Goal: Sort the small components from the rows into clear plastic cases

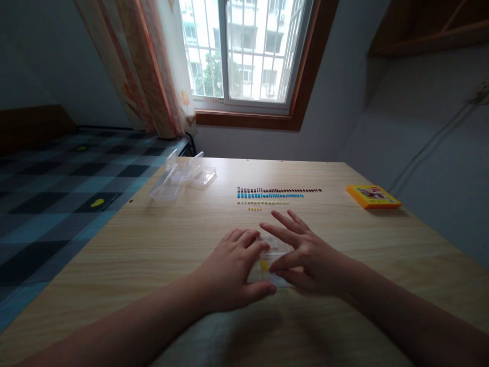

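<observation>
The clear plastic box (273, 248) sits on the wooden table (168, 244), toward the person and between the two hands; it is see-through with pale, shiny edges, and a small patch of bright yellow (264, 265) shows within its outline; much of it is covered by fingers, so its full shape cannot be told. The left hand (235, 267) lies over the box's left side, fingers bent at the far part and thumb apart from them by the near edge; whether it grips firmly or only rests cannot be told. The right hand (305, 255) is above the box's right side, thumb and forefinger pointing into it, the other fingers spread; whether anything is pinched there cannot be made out.

Just beyond the hands is a short row of yellow pieces (255, 209); behind it run longer rows, first the pale yellow pieces (263, 203), then the blue pieces (267, 195), then the dark brown pieces (275, 190); more clear boxes (168, 186) stand open at the table's far left; an orange case (373, 197) lies at the far right.
</observation>
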Demonstrator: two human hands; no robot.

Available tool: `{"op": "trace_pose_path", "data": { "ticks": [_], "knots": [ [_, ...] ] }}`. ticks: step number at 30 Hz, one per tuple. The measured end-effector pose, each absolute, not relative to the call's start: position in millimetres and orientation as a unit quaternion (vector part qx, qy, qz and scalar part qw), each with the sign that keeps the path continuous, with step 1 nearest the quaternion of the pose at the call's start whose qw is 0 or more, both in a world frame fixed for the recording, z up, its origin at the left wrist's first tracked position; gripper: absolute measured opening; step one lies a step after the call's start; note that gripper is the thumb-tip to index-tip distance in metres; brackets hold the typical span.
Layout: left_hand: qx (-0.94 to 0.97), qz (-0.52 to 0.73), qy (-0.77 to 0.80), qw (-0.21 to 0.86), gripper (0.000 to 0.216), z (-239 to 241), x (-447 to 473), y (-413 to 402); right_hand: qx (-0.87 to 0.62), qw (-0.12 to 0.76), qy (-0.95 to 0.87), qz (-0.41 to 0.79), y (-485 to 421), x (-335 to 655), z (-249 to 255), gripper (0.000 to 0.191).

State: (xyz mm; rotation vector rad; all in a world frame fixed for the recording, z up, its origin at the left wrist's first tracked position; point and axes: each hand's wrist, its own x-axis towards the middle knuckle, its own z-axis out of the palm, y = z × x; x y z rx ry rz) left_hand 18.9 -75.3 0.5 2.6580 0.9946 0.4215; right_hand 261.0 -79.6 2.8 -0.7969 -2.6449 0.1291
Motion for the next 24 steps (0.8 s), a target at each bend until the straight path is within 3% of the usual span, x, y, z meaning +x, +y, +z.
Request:
{"op": "trace_pose_path", "data": {
  "ticks": [24],
  "knots": [
    [0.918,0.149,0.342,0.131,0.064,-1.0,17.3,-75.9,-0.278,0.191,-0.938,0.078,-79.6,260.3,-2.6,0.016]
  ]
}}
